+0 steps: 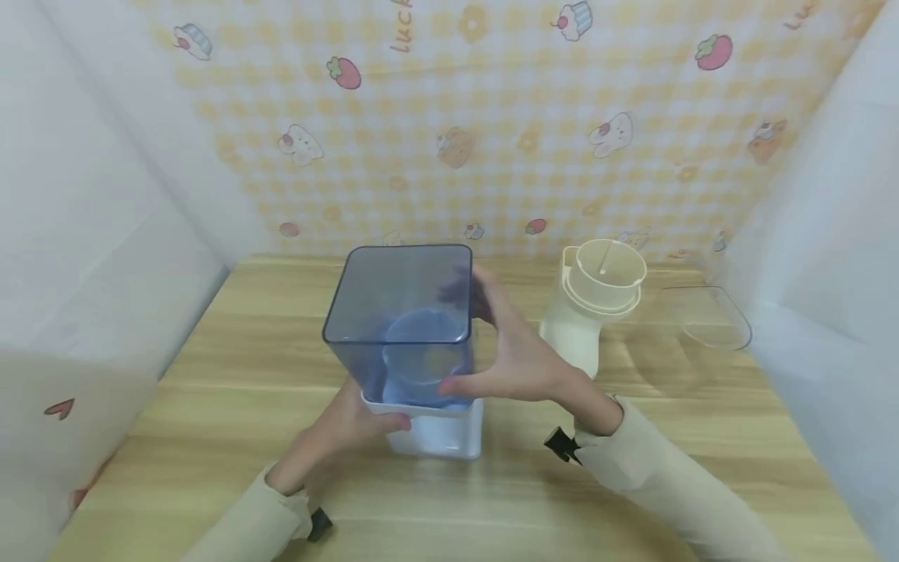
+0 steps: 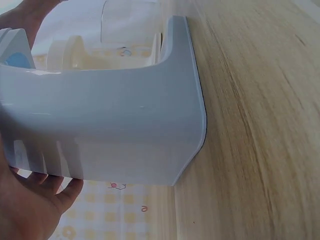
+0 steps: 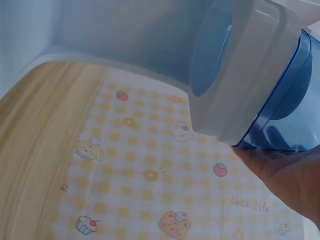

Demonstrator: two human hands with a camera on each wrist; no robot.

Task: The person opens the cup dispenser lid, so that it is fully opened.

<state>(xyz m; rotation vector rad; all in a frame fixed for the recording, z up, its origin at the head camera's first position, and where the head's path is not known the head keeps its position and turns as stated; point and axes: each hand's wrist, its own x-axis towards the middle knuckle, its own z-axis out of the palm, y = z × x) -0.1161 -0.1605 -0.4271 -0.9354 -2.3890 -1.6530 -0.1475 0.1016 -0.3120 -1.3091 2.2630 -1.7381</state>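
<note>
In the head view a see-through blue square container (image 1: 400,297), with a round blue part inside, sits on a white stand (image 1: 438,433). My left hand (image 1: 340,429) grips the stand from the left, thumb in front; the left wrist view shows its fingers (image 2: 47,182) against the stand's smooth side. On the other side my right hand (image 1: 516,355) holds the blue container, thumb in front and fingers behind. From the right wrist, the container (image 3: 295,120) meets the white top of the stand (image 3: 235,75), above an open hollow. Some right fingertips are hidden behind the container.
A cream part with a round open collar (image 1: 607,277) stands to the right of my right hand. Beyond it lies a clear, thin-edged lid-like piece (image 1: 716,332) by the right wall. A checked yellow cloth (image 1: 456,101) hangs behind the wooden tabletop (image 1: 295,312).
</note>
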